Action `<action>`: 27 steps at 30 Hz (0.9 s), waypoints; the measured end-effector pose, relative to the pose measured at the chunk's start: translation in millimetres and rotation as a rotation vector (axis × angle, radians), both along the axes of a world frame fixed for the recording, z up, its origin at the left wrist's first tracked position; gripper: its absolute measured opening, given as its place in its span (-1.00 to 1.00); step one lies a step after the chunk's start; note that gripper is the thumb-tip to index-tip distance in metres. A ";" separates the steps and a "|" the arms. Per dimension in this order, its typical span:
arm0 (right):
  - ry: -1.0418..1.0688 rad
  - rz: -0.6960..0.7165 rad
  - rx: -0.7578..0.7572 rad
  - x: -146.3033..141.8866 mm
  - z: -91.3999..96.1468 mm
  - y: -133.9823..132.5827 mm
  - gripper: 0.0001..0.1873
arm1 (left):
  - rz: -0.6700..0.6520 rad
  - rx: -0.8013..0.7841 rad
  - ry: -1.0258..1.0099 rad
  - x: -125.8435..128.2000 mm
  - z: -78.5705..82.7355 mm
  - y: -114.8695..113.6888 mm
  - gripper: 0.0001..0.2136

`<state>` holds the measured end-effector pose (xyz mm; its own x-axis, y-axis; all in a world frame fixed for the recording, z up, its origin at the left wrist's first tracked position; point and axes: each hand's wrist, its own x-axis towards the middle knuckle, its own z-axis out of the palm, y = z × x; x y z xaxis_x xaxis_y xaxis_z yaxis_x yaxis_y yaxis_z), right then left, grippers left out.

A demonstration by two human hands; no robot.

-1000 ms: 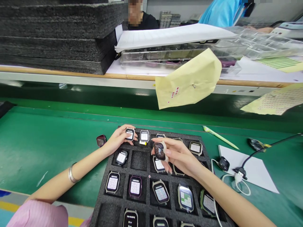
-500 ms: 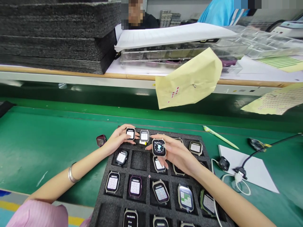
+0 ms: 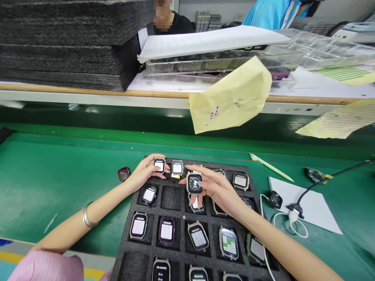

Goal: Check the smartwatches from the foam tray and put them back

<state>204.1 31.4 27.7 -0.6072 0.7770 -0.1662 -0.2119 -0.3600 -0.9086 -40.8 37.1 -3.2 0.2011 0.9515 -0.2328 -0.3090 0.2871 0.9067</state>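
My left hand [image 3: 144, 171] is closed around a smartwatch case [image 3: 159, 165] with a white list on its screen, at the tray's back left corner. In my right hand [image 3: 224, 191] is another smartwatch case [image 3: 193, 182], its dark screen showing a round dial; a fingertip lies over the screen's right side. Both hands are above a black foam tray [image 3: 182, 249] with square compartments. Between the hands sits a silver watch case [image 3: 177, 168] with a lit screen. Below the right hand, a lit watch case [image 3: 195, 203] is partly hidden by its fingers.
Several more watch cases lie in the tray, one purple-rimmed [image 3: 166, 230]. A dark red watch case [image 3: 124, 174] rests on the green table. A pen [image 3: 271, 167], white paper [image 3: 318, 207] and cables are right. Behind, a shelf carries foam stacks [image 3: 58, 47] and clear trays; two people are beyond.
A fingertip of my right hand has moved onto the right side of the dial screen. My left hand keeps its hold on its watch case. The whole view has shifted slightly.
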 end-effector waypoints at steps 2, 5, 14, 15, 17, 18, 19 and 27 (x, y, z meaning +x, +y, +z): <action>-0.004 0.003 0.013 0.0 -0.7 -1.2 -0.49 | -0.007 0.003 -0.005 -0.5 -0.4 0.0 -0.65; -0.001 0.005 0.033 0.3 -2.3 -2.5 -0.48 | -0.016 0.010 -0.004 -0.8 -0.3 0.0 -0.64; -0.085 0.000 0.120 0.3 -4.0 -4.8 -0.51 | -0.040 0.026 0.025 -1.2 -1.2 -0.7 -0.64; -0.099 0.001 0.131 0.2 -3.2 -5.2 -0.51 | -0.047 0.031 0.028 -1.6 -1.6 -0.5 -0.64; -0.110 0.008 0.156 0.5 -0.4 -6.1 -0.50 | -0.056 0.039 0.029 -2.1 -2.0 -0.4 -0.63; -0.106 0.015 0.166 1.0 1.6 -6.6 -0.49 | -0.059 0.041 0.023 -2.1 -1.6 -0.6 -0.61; -0.097 0.023 0.175 1.8 3.9 -7.1 -0.50 | -0.065 0.041 0.012 -1.7 -0.6 -1.2 -0.60; -0.093 -0.021 0.214 9.5 21.1 -15.2 -0.52 | -0.154 0.077 -0.086 14.7 28.9 -21.0 -0.60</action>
<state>213.6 16.2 48.9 -0.5800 0.8131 -0.0502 -0.1296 -0.1530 -0.9797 -26.1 16.1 25.8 0.3622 0.9222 -0.1357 -0.3441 0.2676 0.9000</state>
